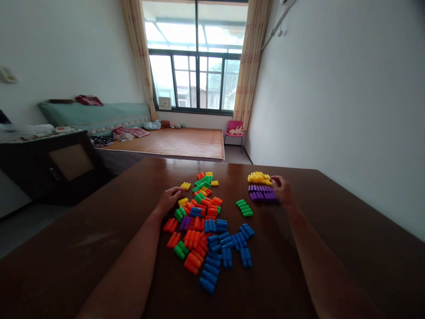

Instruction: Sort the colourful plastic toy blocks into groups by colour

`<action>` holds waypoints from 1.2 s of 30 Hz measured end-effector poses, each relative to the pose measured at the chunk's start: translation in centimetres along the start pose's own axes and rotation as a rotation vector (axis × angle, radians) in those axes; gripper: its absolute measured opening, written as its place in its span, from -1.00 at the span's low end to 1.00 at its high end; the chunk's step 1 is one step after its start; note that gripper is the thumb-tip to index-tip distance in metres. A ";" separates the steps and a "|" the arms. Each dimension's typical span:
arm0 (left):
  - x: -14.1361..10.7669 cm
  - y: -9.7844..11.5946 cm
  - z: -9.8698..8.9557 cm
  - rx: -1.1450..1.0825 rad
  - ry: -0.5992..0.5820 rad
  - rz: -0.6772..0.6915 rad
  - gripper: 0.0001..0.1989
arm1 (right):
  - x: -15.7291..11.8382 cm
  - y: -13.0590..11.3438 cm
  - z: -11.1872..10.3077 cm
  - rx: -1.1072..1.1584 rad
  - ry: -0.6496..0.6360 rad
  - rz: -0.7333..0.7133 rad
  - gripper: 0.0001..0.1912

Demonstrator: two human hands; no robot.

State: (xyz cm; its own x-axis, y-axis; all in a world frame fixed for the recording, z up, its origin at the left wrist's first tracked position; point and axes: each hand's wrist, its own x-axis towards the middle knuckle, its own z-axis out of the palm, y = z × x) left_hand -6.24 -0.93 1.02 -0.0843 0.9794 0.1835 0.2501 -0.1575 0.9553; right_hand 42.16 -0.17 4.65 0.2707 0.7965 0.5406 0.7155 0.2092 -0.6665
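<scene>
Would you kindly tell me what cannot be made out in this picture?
All in the head view:
Left hand: whether it grips the nearby yellow block; too small.
Right hand: whether it grips the yellow group; its fingers hide any contact.
Mixed pile: exact count; blocks overlap.
Clock: the time; too small.
Forearms: cut off by the bottom edge.

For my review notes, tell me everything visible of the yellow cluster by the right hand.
The yellow cluster looks like shiny plastic blocks of rounded, parallel tubes, lying in an uneven row on the brown table, just beyond the purple blocks. The right hand has fingertips at the cluster's right end; whether they grip is unclear.
</scene>
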 end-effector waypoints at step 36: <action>0.5 -1.2 0.2 -0.008 -0.015 0.037 -0.56 | -9.2 -17.8 10.2 0.334 -0.907 -0.327 -0.68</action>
State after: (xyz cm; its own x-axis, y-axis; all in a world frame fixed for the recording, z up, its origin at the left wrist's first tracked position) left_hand -6.42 -0.27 -0.08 -0.0609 0.9747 0.2152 0.2446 -0.1944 0.9499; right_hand 20.33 -5.42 6.28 -0.5950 0.7724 0.2222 0.4128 0.5309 -0.7401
